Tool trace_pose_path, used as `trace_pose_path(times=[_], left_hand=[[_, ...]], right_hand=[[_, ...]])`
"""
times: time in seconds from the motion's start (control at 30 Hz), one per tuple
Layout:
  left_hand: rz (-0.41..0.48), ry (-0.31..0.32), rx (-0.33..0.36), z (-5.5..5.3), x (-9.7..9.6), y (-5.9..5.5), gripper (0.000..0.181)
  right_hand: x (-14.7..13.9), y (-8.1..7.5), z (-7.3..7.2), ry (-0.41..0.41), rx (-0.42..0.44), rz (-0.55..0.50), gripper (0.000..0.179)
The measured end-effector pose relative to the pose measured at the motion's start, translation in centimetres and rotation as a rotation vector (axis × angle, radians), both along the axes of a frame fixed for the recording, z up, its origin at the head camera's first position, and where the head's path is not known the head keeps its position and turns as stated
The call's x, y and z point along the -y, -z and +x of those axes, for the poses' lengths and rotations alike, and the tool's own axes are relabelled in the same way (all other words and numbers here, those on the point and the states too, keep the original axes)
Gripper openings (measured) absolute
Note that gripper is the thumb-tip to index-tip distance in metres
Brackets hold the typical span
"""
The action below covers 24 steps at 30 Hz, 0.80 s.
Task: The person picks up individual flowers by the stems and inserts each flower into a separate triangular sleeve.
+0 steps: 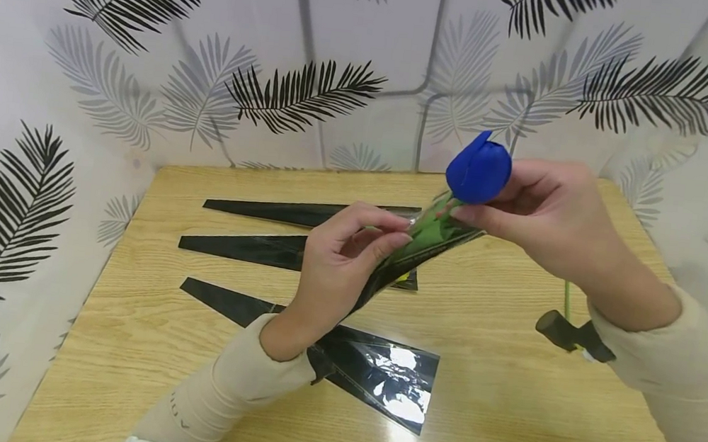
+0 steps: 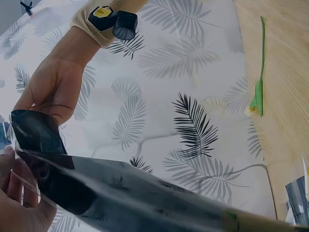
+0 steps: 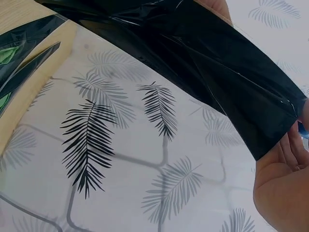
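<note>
A blue artificial tulip stands tilted in a flower sleeve with a clear front and a black back. Its green leaves show through the film, and the bloom sticks out of the wide end. My left hand pinches the sleeve's edge a little below the bloom, thumb against fingers. Beside the bloom, my right hand pinches the sleeve's opening. The right wrist view shows the black back of the sleeve stretched between both hands, with the right hand at its wide corner.
Three more black sleeves lie on the wooden table: a far one, a middle one with something yellow inside, and a near one. A pale yellow flower with a green stem lies on the right side. Leaf-patterned cloth hangs behind.
</note>
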State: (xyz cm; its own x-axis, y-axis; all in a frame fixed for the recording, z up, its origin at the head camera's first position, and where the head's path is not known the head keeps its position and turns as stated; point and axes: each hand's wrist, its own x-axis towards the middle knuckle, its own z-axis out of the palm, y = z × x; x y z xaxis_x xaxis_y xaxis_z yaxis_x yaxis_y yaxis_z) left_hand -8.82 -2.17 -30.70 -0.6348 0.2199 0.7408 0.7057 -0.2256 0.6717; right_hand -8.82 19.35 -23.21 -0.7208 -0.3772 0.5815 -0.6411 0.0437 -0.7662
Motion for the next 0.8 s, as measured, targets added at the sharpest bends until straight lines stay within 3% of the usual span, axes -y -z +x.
trace_pose_path(times=[0.33, 0.6, 0.8], left_hand=[[-0.040, 0.032, -0.048, 0.01, -0.54, -0.39, 0.021], [0.065, 0.012, -0.048, -0.14, -0.59, -0.38, 0.018], [0.089, 0.000, -0.024, 0.10, -0.62, -0.51, 0.016]], right_hand=[[0.20, 0.49, 0.05, -0.035, -0.022, 0.026, 0.017], [0.31, 0.44, -0.01, 0.005, -0.096, 0.111, 0.025], [0.48, 0.61, -0.03, 0.003, -0.096, 0.106, 0.030]])
